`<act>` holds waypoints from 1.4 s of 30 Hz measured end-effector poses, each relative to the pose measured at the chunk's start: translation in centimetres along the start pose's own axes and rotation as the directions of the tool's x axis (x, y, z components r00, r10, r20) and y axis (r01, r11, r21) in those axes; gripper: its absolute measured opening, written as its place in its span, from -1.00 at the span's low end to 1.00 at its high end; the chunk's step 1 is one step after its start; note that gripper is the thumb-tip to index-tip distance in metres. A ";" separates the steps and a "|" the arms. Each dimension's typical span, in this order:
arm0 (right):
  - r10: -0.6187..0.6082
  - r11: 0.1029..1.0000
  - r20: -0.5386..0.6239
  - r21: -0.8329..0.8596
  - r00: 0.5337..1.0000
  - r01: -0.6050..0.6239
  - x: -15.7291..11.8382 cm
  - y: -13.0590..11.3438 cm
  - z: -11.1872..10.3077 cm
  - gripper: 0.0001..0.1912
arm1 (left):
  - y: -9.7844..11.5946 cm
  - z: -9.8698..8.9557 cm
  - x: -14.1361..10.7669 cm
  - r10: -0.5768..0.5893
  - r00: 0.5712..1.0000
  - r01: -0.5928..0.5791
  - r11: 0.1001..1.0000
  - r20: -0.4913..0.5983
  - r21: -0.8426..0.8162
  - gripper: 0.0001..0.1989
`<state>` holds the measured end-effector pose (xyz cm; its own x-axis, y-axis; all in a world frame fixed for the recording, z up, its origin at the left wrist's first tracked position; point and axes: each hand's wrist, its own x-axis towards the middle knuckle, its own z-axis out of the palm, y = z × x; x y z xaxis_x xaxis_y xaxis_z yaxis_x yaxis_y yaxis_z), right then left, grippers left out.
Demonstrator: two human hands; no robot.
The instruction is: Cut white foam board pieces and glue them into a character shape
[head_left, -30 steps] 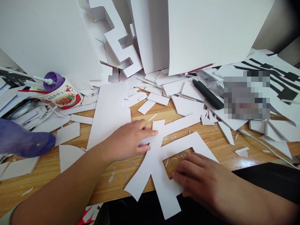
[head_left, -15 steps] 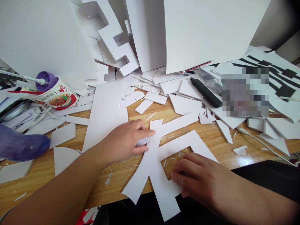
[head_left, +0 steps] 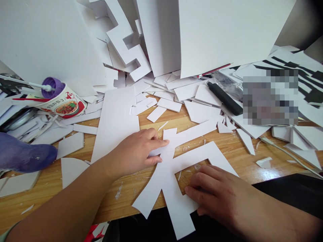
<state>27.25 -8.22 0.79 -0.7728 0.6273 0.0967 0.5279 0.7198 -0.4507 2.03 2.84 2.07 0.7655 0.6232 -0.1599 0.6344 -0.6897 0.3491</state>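
A white foam board cutout [head_left: 168, 174], shaped like a written character with a rectangular window, lies on the wooden table, its lower legs jutting past the front edge. My left hand [head_left: 140, 148] rests on its upper left part, index finger pressing flat and thumb held apart, the other fingers tucked under. My right hand [head_left: 217, 191] grips the cutout's lower right side, fingers curled over the bar under the window. Just left of my left hand is a large white board sheet [head_left: 118, 114], partly cut along its right side.
Board scraps [head_left: 168, 104] litter the table [head_left: 118, 198]. A paper food tub [head_left: 68, 104] and a purple glue-like object [head_left: 27, 153] are at left. A black cylinder [head_left: 224, 97], a red pencil [head_left: 214, 70] and a white cable [head_left: 287, 154] lie right. Tall white boards [head_left: 227, 33] stand behind.
The view has shifted slightly, so everything sits a little further right. Both hands keep their places on the cutout.
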 end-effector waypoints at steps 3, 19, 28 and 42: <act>0.004 1.000 -0.007 -0.005 1.000 -0.004 0.0 0.0 0.3 -0.85 | 0.1 -0.1 -0.1 0.010 1.000 -0.010 1.000 0.007 0.010 -0.53; 0.014 1.000 0.072 0.006 0.997 -0.014 0.0 -0.1 0.2 -0.87 | 0.4 -0.1 0.0 0.000 1.000 -0.001 0.999 0.015 0.039 -0.52; 0.033 0.999 0.091 0.017 0.995 -0.034 0.0 -0.1 0.3 -0.87 | 0.4 0.0 0.0 -0.017 1.000 0.016 0.998 0.013 0.056 -0.52; 0.038 0.998 0.121 0.048 0.992 -0.044 0.1 -0.1 -0.2 -0.87 | 0.5 0.1 0.0 -0.015 1.000 0.015 0.998 -0.004 0.061 -0.52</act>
<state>27.17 -8.19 1.03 -0.7891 0.6136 -0.0283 0.5439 0.6765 -0.4964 2.33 2.48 2.19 0.7555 0.6350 -0.1615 0.6514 -0.7014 0.2894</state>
